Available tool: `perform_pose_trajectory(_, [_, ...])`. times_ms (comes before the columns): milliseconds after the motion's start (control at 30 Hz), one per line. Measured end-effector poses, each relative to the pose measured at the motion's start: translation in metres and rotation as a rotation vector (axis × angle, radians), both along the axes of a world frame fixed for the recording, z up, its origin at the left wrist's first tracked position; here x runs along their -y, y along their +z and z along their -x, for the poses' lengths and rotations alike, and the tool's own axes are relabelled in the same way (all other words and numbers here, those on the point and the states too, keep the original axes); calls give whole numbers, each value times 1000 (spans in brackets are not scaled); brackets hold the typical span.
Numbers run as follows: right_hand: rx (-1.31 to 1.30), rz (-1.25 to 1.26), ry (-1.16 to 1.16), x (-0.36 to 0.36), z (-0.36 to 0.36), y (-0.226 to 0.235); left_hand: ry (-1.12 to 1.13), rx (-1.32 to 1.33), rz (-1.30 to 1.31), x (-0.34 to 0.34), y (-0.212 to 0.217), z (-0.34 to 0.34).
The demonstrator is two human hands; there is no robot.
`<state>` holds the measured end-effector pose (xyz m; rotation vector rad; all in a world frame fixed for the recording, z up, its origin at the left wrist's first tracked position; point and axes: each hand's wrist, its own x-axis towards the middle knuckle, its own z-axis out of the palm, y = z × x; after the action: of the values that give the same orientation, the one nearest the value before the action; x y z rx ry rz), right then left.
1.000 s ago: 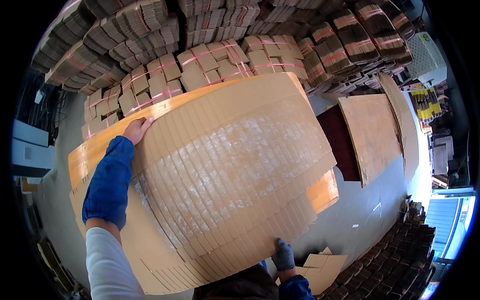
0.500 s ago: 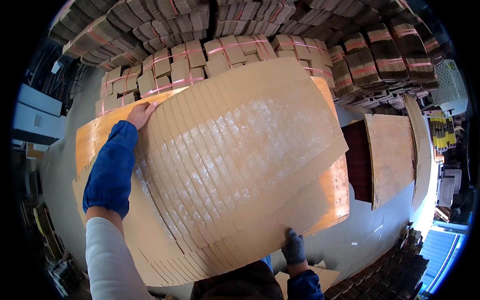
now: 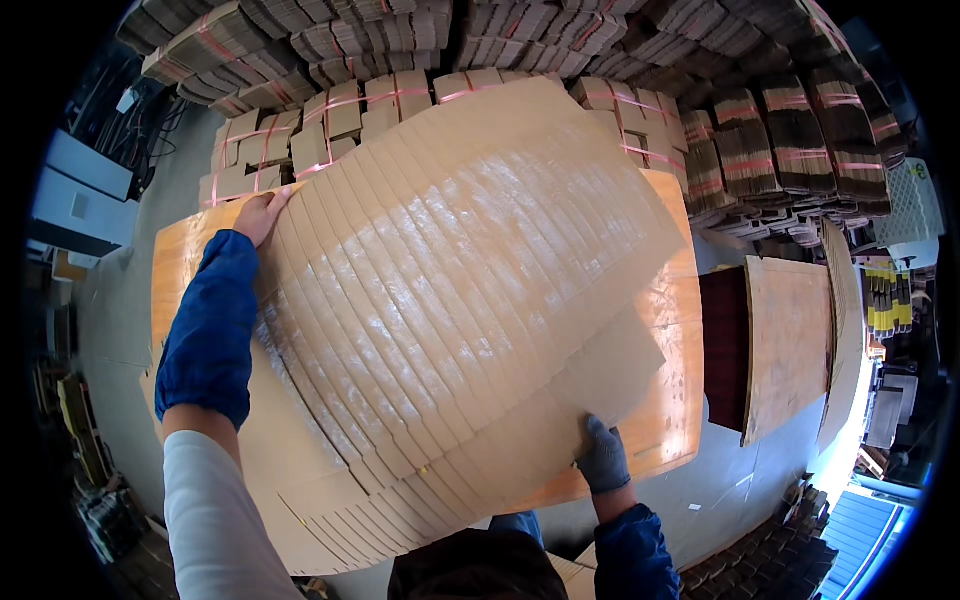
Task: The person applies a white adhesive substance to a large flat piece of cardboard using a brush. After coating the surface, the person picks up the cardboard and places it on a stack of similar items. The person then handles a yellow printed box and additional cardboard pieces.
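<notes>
A fanned stack of brown cardboard sheets (image 3: 470, 300) lies across the wooden table, each sheet stepped a little past the one below. Whitish streaks run over their middle. My bare left hand (image 3: 262, 217), below it a blue sleeve cover, grips the far left edge of the fan. At the near right edge my right hand (image 3: 606, 455), in a dark grey glove, closes on the cardboard with its thumb on top; its other fingers are partly hidden. More slotted cardboard (image 3: 340, 520) shows under the fan at the near left.
The orange-brown tabletop (image 3: 675, 370) shows around the cardboard. Strapped cardboard bundles (image 3: 330, 125) are piled behind the table. To the right stands a wooden panel (image 3: 790, 350) beside a dark red side. Dark stacked pieces (image 3: 765, 560) lie on the floor at the near right.
The sheets have spread into a wider fan, with more edges showing on the right. My right hand has moved farther from me and slightly right. My left hand keeps its hold.
</notes>
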<state>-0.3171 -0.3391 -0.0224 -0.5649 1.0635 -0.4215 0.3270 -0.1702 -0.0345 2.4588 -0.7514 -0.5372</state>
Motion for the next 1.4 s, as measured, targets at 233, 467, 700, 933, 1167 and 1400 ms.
perform_pose_trajectory(233, [116,8,111,58,-57,1,99,86,-11,-40,-6,-32])
perform_pose_trajectory(467, [-63,111,345,118,-106,5,216,146,-90,-72,-2,-26])
perform_pose_trajectory(700, [-82,139,476,163,-182,11,328,191,-93,-132,0,-34])
perform_pose_trajectory(933, [-116,264,678,197,-240,14,464,154,-176,-170,2,-13])
perform_pose_trajectory(1167, [-452,475,996,221,-290,30,541,144,-190,-187,5,-2])
perform_pose_trajectory(1400, [-605,1836,929,133,-261,56,561,147,-258,-174,12,11])
